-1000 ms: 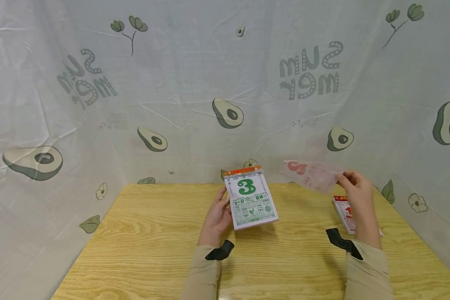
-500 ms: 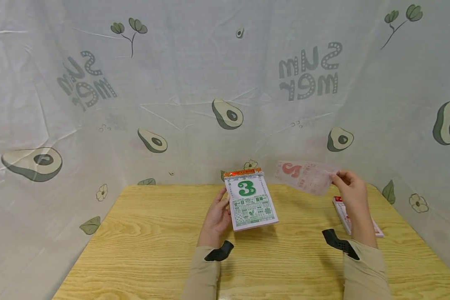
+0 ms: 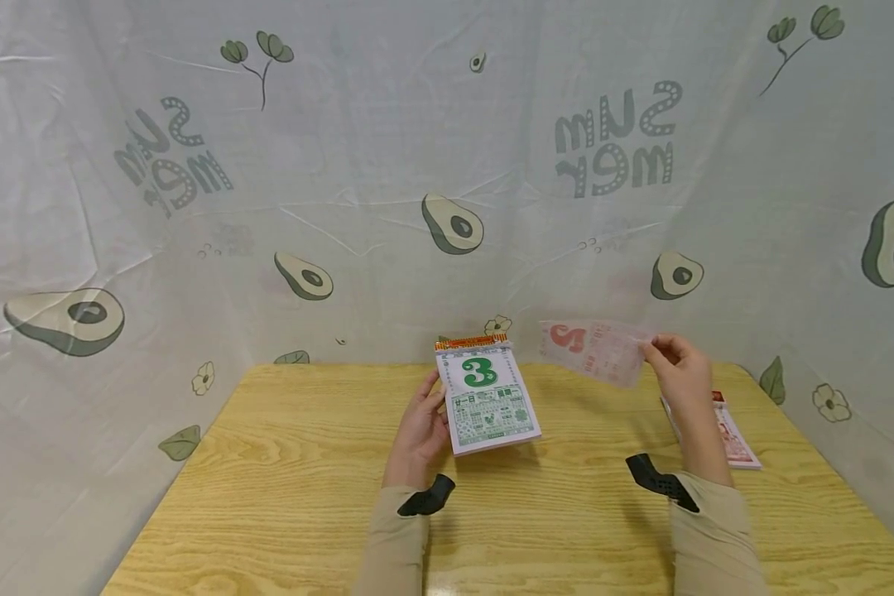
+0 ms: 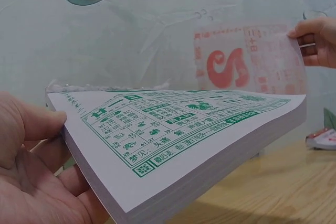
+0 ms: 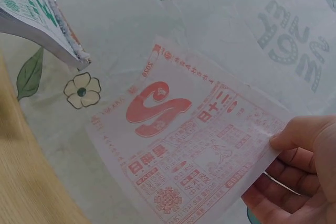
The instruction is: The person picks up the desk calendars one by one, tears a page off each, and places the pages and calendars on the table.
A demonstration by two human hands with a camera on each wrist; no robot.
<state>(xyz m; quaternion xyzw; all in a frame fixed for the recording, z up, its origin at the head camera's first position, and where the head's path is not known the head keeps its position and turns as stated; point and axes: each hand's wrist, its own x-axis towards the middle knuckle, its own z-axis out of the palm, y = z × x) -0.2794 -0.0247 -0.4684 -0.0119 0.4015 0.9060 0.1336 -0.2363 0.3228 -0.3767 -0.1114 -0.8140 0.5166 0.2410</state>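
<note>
A thick tear-off calendar [image 3: 492, 401] with a green 3 on its top page is held tilted above the table. My left hand [image 3: 421, 426] grips it by its left edge, thumb on the page side and fingers underneath, as the left wrist view shows. My right hand [image 3: 681, 372] pinches a thin calendar page [image 5: 173, 129] by its lower edge, between thumb and fingers. The page is see-through, printed in red with a large 2, and hangs apart from the calendar to its right.
A second calendar pad [image 3: 733, 439] with red print lies on the wooden table [image 3: 290, 497] at the right, partly hidden behind the right forearm. A white curtain [image 3: 387, 124] with avocado prints hangs around the table's back and sides.
My right hand has moved left with the red page, bringing it nearer the calendar. The left hand and calendar have shifted slightly left. More of the second pad's right side shows.
</note>
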